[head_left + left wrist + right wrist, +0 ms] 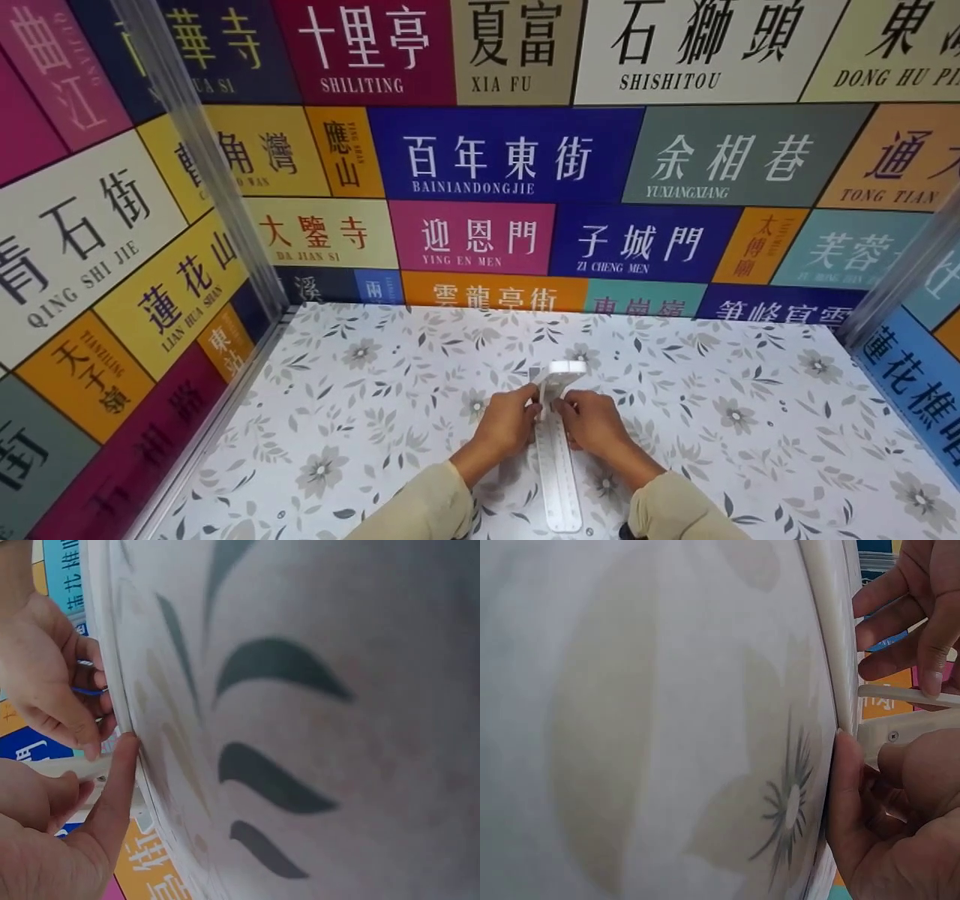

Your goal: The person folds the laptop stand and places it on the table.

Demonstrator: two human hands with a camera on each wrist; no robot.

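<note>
A white long-bodied device (559, 480) with a flat strip base lies along the table, pointing away from the person. Its short block-like top (568, 367) rises at the far end. From the left side, my left hand (506, 424) grips it near that top; in the right wrist view its thumb presses a thin white strip (900, 694). My right hand (596, 427) holds the device from the opposite side, fingers curled, with one fingertip at the tabletop. A small screw (893, 736) shows on a white part between the hands. Curled fingers hide much of the grip.
The table (360, 420) has a white covering printed with grey flowers and leaves. Behind it stands a wall of coloured sign panels (502, 154). Clear upright strips (225, 165) run at the left and right corners. A thin blue line (88, 691) shows by the right hand's fingers.
</note>
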